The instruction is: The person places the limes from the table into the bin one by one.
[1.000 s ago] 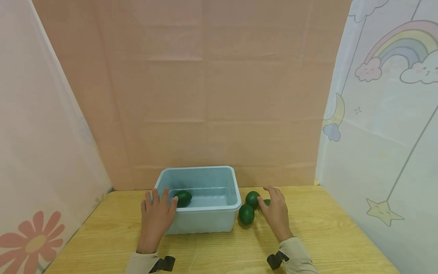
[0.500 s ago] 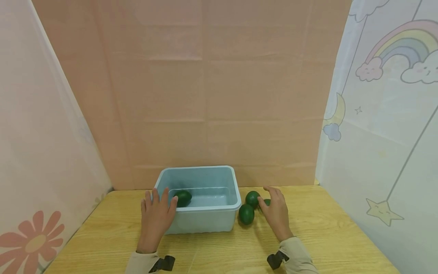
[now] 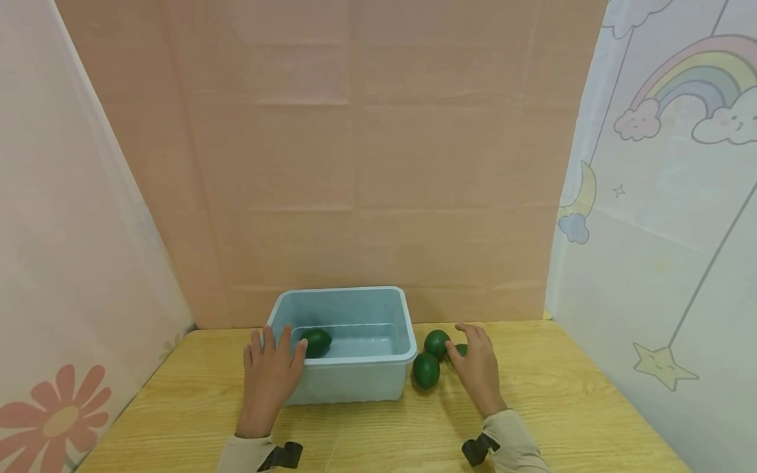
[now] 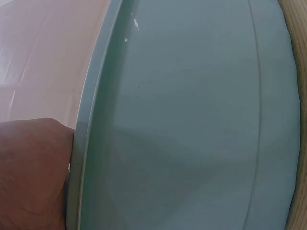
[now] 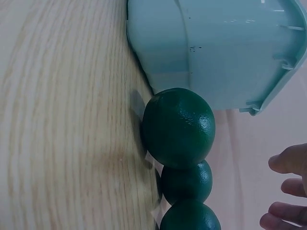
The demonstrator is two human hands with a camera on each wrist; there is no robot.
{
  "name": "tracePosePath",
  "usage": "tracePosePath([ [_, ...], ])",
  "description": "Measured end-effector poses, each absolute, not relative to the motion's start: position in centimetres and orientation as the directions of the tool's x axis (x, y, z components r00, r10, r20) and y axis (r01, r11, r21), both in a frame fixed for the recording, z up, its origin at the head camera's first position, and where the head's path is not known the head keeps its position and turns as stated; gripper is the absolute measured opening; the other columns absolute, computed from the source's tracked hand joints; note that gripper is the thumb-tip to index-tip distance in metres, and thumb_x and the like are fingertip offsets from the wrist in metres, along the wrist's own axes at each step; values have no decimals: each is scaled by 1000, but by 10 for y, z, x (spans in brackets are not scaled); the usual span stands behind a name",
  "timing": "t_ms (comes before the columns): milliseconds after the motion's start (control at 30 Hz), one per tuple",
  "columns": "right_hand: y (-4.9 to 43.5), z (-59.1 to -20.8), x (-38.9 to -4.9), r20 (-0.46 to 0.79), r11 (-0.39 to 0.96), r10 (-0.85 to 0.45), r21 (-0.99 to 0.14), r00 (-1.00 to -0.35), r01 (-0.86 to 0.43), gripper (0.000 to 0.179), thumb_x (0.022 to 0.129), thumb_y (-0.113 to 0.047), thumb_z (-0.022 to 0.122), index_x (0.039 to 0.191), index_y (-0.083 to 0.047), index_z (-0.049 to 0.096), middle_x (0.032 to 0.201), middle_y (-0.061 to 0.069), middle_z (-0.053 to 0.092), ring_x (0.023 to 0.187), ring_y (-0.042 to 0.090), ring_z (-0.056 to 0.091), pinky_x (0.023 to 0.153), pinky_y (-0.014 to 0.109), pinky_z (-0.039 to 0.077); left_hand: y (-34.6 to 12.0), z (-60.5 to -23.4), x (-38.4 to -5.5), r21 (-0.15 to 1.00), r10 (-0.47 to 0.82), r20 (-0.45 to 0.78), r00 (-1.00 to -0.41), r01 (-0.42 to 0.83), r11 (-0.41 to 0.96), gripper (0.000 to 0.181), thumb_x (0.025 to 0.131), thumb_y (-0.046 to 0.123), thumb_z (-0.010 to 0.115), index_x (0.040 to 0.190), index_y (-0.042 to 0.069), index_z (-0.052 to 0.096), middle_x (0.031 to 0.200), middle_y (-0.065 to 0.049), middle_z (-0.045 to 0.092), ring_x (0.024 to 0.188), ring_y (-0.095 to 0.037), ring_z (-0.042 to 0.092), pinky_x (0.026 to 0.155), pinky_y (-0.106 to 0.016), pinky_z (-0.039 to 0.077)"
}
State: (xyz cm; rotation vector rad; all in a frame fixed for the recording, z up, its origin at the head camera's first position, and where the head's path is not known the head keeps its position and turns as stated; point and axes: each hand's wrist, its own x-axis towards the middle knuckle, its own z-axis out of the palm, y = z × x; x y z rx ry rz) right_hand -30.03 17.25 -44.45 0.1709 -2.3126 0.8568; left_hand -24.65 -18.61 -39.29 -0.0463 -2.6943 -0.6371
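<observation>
A light blue plastic bin [image 3: 349, 381] stands on the table, with one glossy dark green, egg-shaped fruit like an avocado [image 3: 319, 339] inside at its left. My left hand [image 3: 269, 384] lies at the bin's front left corner, fingers spread over the rim. In the left wrist view, part of that hand [image 4: 33, 177] shows right at the bin's rim [image 4: 91, 96]. Right of the bin lie a near green fruit [image 3: 426, 371], a farther green fruit [image 3: 437, 343] and a third green fruit [image 3: 460, 349], partly hidden by my right hand [image 3: 478, 371]. That hand hovers with fingers apart, gripping nothing.
The wooden table [image 3: 568, 414] reaches back to a tan sheet [image 3: 378, 164]. White printed curtains hang at both sides, with a red flower [image 3: 59, 420] on the left and a rainbow [image 3: 698, 72] on the right. Black straps circle both wrists over beige sleeves.
</observation>
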Motion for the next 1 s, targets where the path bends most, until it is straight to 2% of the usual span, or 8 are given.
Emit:
tracePosePath([
  [500,175,-454,-304,635,788,103,-523,-766,-327,42,83,-8,81,118,6,64,118,24,63,110,44,59,88,56,52,-186,-394,-245,428,-48,378,-925,129,895,56,107,34,44,147,-6,43,149,-44,26,141,-62,11,110,-73,10],
  [1000,178,-458,-304,552,780,98,-560,-828,-281,42,87,-11,79,121,5,62,124,25,60,116,44,55,94,55,49,-187,-396,-246,433,-46,377,-925,132,892,57,107,35,43,148,-6,42,150,-43,25,142,-62,8,110,-73,9],
])
